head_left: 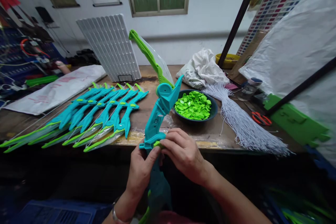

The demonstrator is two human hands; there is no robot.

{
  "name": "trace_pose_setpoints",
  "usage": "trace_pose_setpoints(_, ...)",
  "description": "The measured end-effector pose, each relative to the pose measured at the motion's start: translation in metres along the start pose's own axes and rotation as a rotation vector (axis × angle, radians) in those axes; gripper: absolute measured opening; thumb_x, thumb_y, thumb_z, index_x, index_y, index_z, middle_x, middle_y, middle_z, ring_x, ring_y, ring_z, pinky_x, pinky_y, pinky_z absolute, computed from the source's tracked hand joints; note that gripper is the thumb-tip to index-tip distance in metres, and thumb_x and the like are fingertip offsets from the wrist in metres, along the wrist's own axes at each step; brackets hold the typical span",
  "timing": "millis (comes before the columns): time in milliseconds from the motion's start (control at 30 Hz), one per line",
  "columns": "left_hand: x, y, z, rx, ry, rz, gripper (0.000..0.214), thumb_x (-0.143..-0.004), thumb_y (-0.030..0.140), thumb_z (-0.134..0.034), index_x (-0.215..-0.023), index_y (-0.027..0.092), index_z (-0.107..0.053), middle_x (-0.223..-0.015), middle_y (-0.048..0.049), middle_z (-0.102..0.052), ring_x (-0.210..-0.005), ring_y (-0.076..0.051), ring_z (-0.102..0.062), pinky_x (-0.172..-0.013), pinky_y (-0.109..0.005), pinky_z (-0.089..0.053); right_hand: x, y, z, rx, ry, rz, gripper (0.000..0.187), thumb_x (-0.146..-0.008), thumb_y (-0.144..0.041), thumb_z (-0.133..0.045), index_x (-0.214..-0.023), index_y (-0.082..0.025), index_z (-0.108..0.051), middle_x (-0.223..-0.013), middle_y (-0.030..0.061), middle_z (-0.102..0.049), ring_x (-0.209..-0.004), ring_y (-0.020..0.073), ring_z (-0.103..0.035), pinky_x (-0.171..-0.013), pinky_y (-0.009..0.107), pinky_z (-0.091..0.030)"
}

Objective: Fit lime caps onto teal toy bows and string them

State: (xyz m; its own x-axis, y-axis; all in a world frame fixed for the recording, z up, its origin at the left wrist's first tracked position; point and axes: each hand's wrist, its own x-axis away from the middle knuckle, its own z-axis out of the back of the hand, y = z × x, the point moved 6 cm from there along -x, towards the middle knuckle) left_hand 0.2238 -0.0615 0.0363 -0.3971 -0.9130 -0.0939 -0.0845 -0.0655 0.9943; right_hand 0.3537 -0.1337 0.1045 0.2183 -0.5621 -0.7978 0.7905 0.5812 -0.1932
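A teal toy bow (pixel 154 119) with a lime-green limb (pixel 147 54) stands upright before me, its lower part at my lap. My left hand (pixel 143 168) is wrapped round its grip from the left, thumb across the front. From the right, my right hand (pixel 183 152) pinches a small green plastic piece (pixel 157 144) against the middle of the bow; the fingers hide most of that piece. Beyond the bow, a dark bowl (pixel 215 111) holds many similar green pieces (pixel 193 105).
Several teal-and-green bows (pixel 105 112) lie in a row on the table's left. Right of the bowl lies a bundle of white strings (pixel 241 122), with orange-handled scissors (pixel 261 118) beside it. A white sack (pixel 203 68) and a ribbed white panel (pixel 110 47) stand behind.
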Motion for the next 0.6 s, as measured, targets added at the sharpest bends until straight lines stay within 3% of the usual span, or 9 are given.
trace_pose_setpoints(167, 0.002, -0.003, 0.0, 0.0, 0.008, -0.025, 0.031, -0.086, 0.045, -0.076, -0.094, 0.016, -0.068, -0.069, -0.0005, -0.07, -0.059, -0.015, -0.061, -0.058, -0.024, -0.052, 0.009, 0.002, 0.001, -0.083, 0.009, -0.068, 0.011, -0.098, -0.014, -0.061, -0.108, -0.016, -0.065, -0.096, 0.0087, -0.063, -0.096, 0.0219, -0.059, -0.088, 0.039, -0.057)
trace_pose_setpoints(267, 0.004, -0.002, -0.001, 0.021, -0.018, -0.052, 0.028, -0.086, 0.043, -0.077, -0.094, 0.017, -0.069, -0.07, -0.0003, -0.07, -0.061, -0.015, -0.062, -0.06, -0.023, -0.052, 0.021, 0.018, 0.001, -0.329, 0.089, -0.379, 0.027, -0.091, -0.027, -0.075, -0.116, -0.023, -0.063, -0.112, 0.0072, -0.06, -0.102, 0.0201, -0.061, -0.084, 0.032, -0.056)
trace_pose_setpoints(333, 0.007, -0.004, -0.001, 0.077, -0.022, -0.043, 0.027, -0.085, 0.042, -0.077, -0.092, 0.018, -0.069, -0.068, 0.0002, -0.068, -0.059, -0.015, -0.06, -0.059, -0.024, -0.051, 0.031, 0.027, -0.008, -0.547, 0.058, -0.612, 0.042, -0.086, -0.033, -0.08, -0.122, -0.024, -0.06, -0.114, 0.0054, -0.061, -0.1, 0.0187, -0.063, -0.08, 0.029, -0.054)
trace_pose_setpoints(467, 0.017, -0.008, -0.001, 0.105, 0.033, 0.004, 0.028, -0.08, 0.041, -0.08, -0.092, 0.018, -0.071, -0.071, -0.0009, -0.07, -0.059, -0.016, -0.06, -0.058, -0.024, -0.05, 0.044, 0.027, -0.026, -0.705, -0.092, -0.784, 0.022, -0.086, -0.03, -0.075, -0.101, -0.02, -0.064, -0.089, -0.0008, -0.062, -0.084, 0.0153, -0.059, -0.076, 0.027, -0.049)
trace_pose_setpoints(600, 0.019, -0.008, 0.002, -0.003, 0.096, -0.039, 0.027, -0.079, 0.038, -0.08, -0.093, 0.017, -0.073, -0.074, -0.0012, -0.072, -0.063, -0.017, -0.062, -0.062, -0.026, -0.05, 0.049, 0.03, -0.032, -0.738, -0.064, -0.805, 0.015, -0.084, -0.027, -0.074, -0.089, -0.019, -0.062, -0.082, -0.0029, -0.061, -0.08, 0.014, -0.056, -0.074, 0.026, -0.044)
